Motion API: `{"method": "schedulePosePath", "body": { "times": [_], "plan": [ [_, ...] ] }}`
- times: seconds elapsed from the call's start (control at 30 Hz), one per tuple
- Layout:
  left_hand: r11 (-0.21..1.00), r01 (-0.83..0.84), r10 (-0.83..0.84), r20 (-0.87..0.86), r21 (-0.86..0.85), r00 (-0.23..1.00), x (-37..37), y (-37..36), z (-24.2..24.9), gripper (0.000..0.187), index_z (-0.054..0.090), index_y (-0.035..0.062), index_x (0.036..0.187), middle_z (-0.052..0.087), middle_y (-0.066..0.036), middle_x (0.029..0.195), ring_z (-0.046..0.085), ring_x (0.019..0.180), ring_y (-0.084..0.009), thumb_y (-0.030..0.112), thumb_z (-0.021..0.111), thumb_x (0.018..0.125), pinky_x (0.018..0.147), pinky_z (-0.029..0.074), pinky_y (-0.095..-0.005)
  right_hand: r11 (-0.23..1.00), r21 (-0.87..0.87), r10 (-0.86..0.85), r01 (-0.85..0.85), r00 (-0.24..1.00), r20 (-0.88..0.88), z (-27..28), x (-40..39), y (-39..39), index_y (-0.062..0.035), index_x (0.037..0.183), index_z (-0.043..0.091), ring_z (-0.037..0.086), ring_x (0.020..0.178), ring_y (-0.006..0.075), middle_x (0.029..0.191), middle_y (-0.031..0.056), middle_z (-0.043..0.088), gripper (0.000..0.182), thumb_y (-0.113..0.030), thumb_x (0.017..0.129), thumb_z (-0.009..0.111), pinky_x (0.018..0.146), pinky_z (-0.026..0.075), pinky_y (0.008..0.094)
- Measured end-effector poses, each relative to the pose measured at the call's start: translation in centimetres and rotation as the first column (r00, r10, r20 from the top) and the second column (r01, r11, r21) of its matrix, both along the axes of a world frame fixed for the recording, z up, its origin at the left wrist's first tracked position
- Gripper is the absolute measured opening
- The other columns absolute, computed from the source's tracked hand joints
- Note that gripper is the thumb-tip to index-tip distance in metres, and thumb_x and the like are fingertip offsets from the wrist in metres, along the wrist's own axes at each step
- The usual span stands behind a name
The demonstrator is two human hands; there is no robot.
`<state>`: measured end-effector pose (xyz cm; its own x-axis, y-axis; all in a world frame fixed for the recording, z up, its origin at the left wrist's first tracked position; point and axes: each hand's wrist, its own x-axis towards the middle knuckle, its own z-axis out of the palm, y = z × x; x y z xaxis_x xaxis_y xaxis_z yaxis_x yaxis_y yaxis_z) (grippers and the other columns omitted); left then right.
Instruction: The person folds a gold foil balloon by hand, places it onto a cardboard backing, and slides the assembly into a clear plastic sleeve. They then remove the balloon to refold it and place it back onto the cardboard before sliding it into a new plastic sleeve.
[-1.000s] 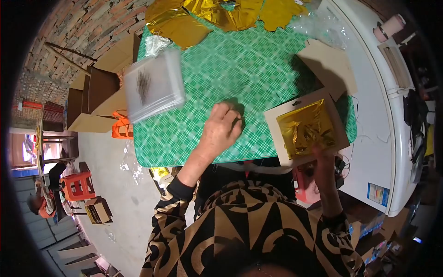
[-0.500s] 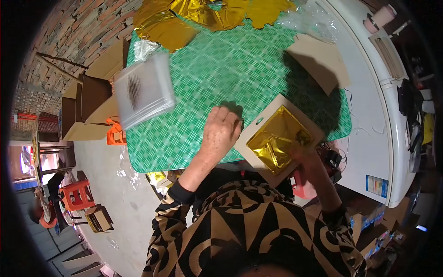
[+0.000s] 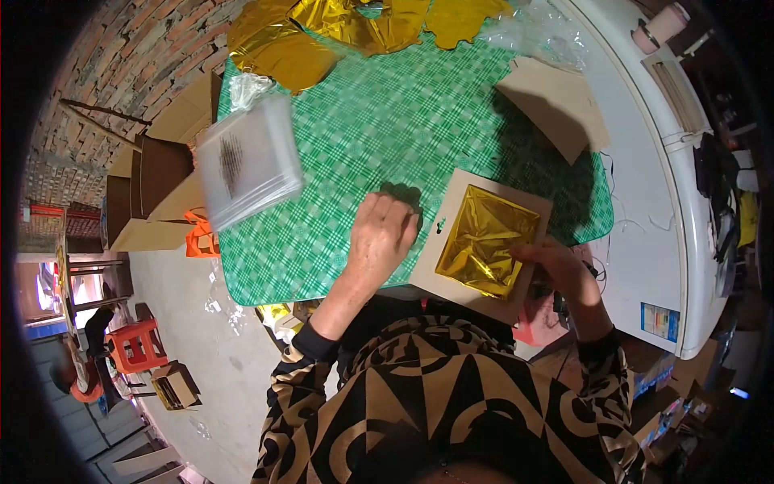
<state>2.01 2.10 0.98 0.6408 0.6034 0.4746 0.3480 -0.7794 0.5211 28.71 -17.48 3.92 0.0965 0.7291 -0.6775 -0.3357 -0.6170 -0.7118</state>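
Now the right hand (image 3: 555,260) is pinching the gold-faced hang card (image 3: 485,240) at the plaid tablecloth's (image 3: 314,218) edge, bringing it within reach of the curled left hand (image 3: 380,234), whose contents I cannot tell, closer than before.

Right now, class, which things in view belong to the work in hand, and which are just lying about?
Likely part of the job:
backing card
folded gold foil
clear plastic sleeves
spare card
loose gold foil

Seemingly just lying about:
orange bag
red stool
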Motion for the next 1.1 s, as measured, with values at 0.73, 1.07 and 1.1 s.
{"method": "schedulePosePath", "body": {
  "times": [0.73,1.07,1.1],
  "plan": [
    [0.985,0.151,-0.152,0.005,0.080,0.988,-1.4,0.3,-0.1,0.017,0.067,0.0032,0.093,0.064,-0.013,0.091,0.064,0.092,-0.0349,0.003,0.080,0.083,0.083,0.051,-0.0450,0.986,0.031,-0.159,0.164,0.981,-0.110,-0.2,-0.2,1.5,0.0088,0.122,0.066,0.076,0.086,0.0216,0.105,0.0132,0.076,0.041,-0.026,0.100,0.070,0.076,0.063,0.0332],
    [0.971,0.179,-0.190,-0.051,-0.161,0.980,-2.0,0.5,1.9,0.011,0.069,0.0040,0.091,0.066,-0.010,0.079,0.066,0.082,-0.0310,0.007,0.078,0.086,0.077,0.054,-0.0417,0.998,0.021,-0.063,0.063,0.998,-0.003,-0.3,-1.4,0.6,0.0078,0.118,0.068,0.075,0.077,0.0171,0.099,0.0120,0.076,0.039,-0.027,0.100,0.068,0.064,0.062,0.0293],
    [0.967,0.182,-0.197,-0.069,-0.181,0.978,-2.0,0.4,2.0,0.011,0.069,0.0032,0.093,0.067,-0.012,0.078,0.067,0.080,-0.0323,0.007,0.078,0.087,0.075,0.055,-0.0423,0.998,0.019,-0.059,0.059,0.998,0.013,-0.3,-1.5,0.5,0.0071,0.118,0.069,0.075,0.077,0.0164,0.099,0.0114,0.076,0.039,-0.028,0.100,0.068,0.063,0.062,0.0292]
  ]
}}
